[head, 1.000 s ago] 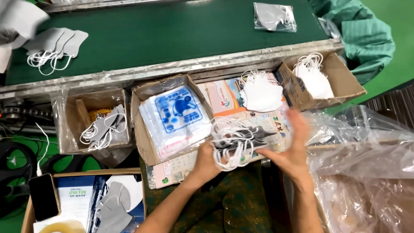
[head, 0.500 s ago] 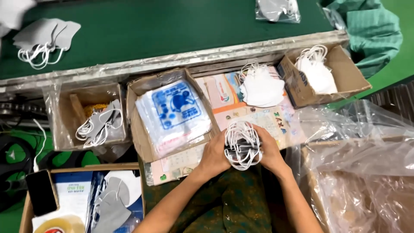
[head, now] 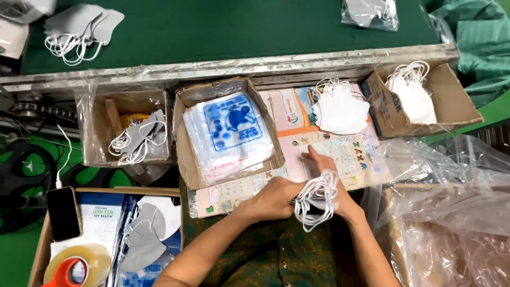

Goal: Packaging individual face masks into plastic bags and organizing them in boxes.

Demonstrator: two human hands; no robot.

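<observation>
Both my hands hold one stack of white face masks [head: 314, 197] with looped ear straps, low over the printed mat [head: 340, 151]. My left hand [head: 273, 197] grips the stack from the left. My right hand [head: 334, 183] wraps it from the right, forefinger stretched out onto the mat. Just left of my hands stands a cardboard box with clear printed bags [head: 228, 130]. A loose pile of white masks [head: 340, 109] lies on the mat beyond my hands.
A box of white masks [head: 414, 98] sits at the right, a box of grey masks [head: 135, 139] at the left. Green conveyor belt [head: 228, 26] carries grey masks [head: 79, 29] and a bagged pack [head: 370, 11]. Crinkled plastic sheeting [head: 451, 212] fills the right. Tape roll [head: 77, 266] and phone [head: 64, 212] lie lower left.
My hands have drawn the mask stack down and closer to my body. The stack has turned edge-on, and my right forefinger now rests on the mat.
</observation>
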